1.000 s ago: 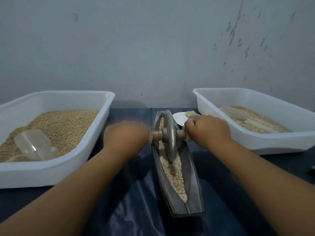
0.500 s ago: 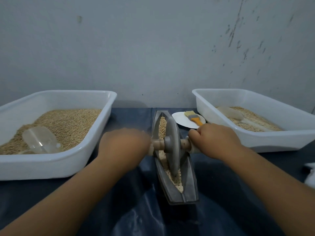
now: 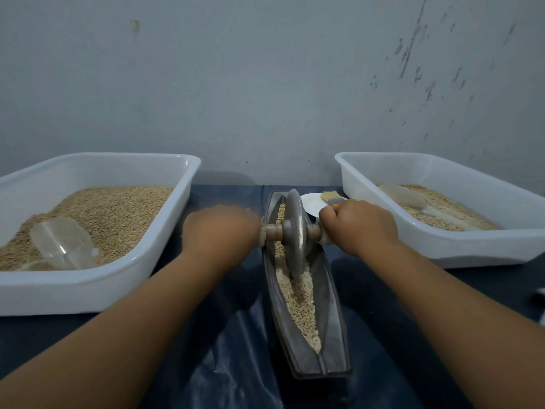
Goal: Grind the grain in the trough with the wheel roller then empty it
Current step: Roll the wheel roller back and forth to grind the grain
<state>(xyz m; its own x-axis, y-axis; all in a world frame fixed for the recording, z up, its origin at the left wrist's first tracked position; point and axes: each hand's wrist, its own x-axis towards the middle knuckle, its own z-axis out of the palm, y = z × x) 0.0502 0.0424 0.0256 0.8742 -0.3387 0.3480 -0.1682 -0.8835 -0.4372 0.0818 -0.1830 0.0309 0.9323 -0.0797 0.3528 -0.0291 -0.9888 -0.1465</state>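
Trough [image 3: 331,343]: long, dark, boat-shaped, lies lengthwise on the tabletop [image 3: 383,335], which is covered in dark plastic sheet. Grain [image 3: 298,296] fills its channel, from the far end down to a point near the near end.

Wheel roller [image 3: 294,231]: grey disc standing upright in the trough's far half, rim down in the grain, wooden axle crosswise over the trough.

Left hand [image 3: 219,231] is curled round the axle end left of the trough; blurred. Right hand [image 3: 358,224] is clamped on the axle end right of the trough.

Left of the trough: white tub [image 3: 88,290] with grain and a clear scoop [image 3: 60,243]. Right of the trough: second white tub [image 3: 472,246] with some grain and a scoop [image 3: 402,196]. Just beyond the right hand, beside the trough's far end: small white plate [image 3: 311,203] carrying a brush [image 3: 330,198].
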